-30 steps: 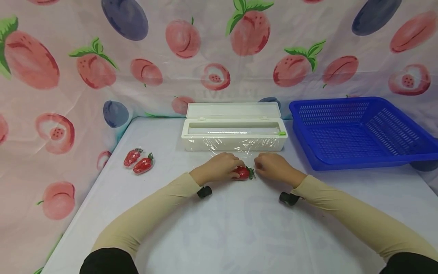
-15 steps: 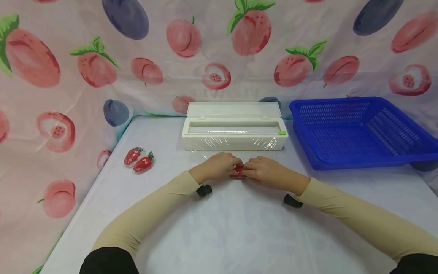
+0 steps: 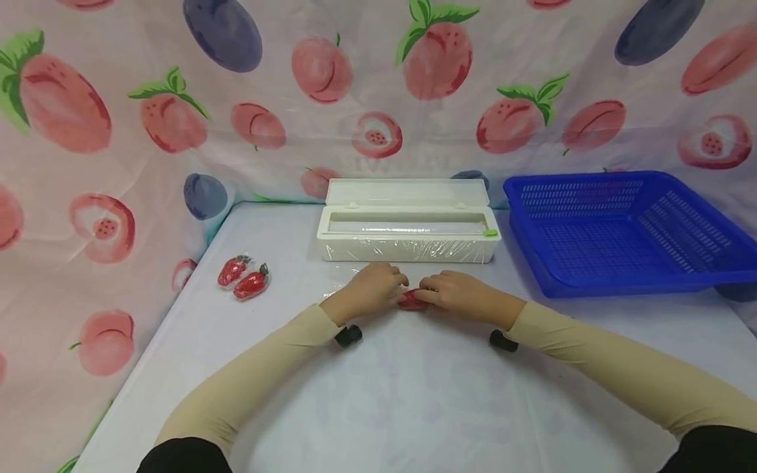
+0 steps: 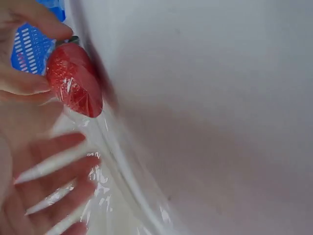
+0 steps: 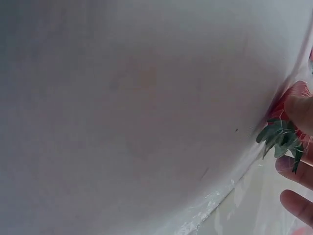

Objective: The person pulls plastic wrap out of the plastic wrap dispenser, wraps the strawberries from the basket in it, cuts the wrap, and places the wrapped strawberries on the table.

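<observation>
A red strawberry with green leaves lies on the white table, in front of the cling film box. Clear cling film covers it, creased and shiny in the left wrist view. My right hand holds the strawberry between thumb and fingers, near its leafy end. Just left of the fruit is my left hand, its fingers spread over the film and blurred in the left wrist view. From the box the film stretches down its front to the strawberry.
Two film-wrapped strawberries lie at the left of the table. A blue plastic basket stands at the back right. The box lid is raised, and a fruit-print cloth hangs behind the table.
My right hand has come left onto the strawberry and grips it. My left hand has let go and drawn slightly left, its fingers now apart from the fruit.
</observation>
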A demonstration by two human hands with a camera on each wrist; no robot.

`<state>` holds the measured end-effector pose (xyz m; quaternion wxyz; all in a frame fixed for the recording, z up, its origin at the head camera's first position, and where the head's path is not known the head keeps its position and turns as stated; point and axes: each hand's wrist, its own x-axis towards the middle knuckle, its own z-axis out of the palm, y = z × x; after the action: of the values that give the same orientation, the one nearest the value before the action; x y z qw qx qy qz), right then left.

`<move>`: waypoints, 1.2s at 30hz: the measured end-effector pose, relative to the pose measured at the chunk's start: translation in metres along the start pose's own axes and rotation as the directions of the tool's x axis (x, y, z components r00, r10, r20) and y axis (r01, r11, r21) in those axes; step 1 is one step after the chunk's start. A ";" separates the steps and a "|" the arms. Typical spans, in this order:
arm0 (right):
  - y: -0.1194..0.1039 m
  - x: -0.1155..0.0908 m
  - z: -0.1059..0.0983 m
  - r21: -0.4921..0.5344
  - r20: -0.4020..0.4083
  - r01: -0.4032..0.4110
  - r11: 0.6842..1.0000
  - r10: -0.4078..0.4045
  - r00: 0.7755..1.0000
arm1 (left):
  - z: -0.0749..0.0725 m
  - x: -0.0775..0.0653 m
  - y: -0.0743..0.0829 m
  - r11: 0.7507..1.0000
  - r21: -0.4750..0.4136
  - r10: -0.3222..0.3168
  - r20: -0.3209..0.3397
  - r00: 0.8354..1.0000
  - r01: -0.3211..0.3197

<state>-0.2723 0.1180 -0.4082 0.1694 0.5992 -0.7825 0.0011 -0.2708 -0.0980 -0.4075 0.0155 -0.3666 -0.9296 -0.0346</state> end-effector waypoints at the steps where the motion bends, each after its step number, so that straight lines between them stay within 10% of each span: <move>1: 0.001 0.000 0.001 0.008 0.005 -0.011 1.000 0.011 1.000 | -0.001 -0.002 0.001 0.997 0.074 -0.012 -0.035 0.999 0.014; 9: 0.006 0.002 0.007 0.080 0.000 -0.094 0.992 0.094 0.996 | -0.005 -0.013 0.013 0.886 0.460 0.206 -0.290 0.934 -0.053; 16: 0.011 0.003 0.011 0.192 0.026 -0.224 0.956 0.223 0.975 | -0.002 -0.005 0.017 0.918 0.394 0.116 -0.148 0.982 -0.049; 26: 0.014 0.006 0.012 0.305 0.113 -0.380 0.873 0.363 0.925 | 0.003 0.009 0.013 0.951 0.308 0.004 -0.038 0.999 0.008; 36: 0.012 0.007 0.007 0.116 -0.122 -0.306 0.945 0.319 0.940 | 0.004 0.013 0.010 0.969 0.240 -0.060 0.018 0.998 0.053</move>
<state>-0.2866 0.1135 -0.4108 0.1924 0.4733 -0.8530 0.1069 -0.2734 -0.0818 -0.4099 0.0468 -0.3359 -0.9372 0.0820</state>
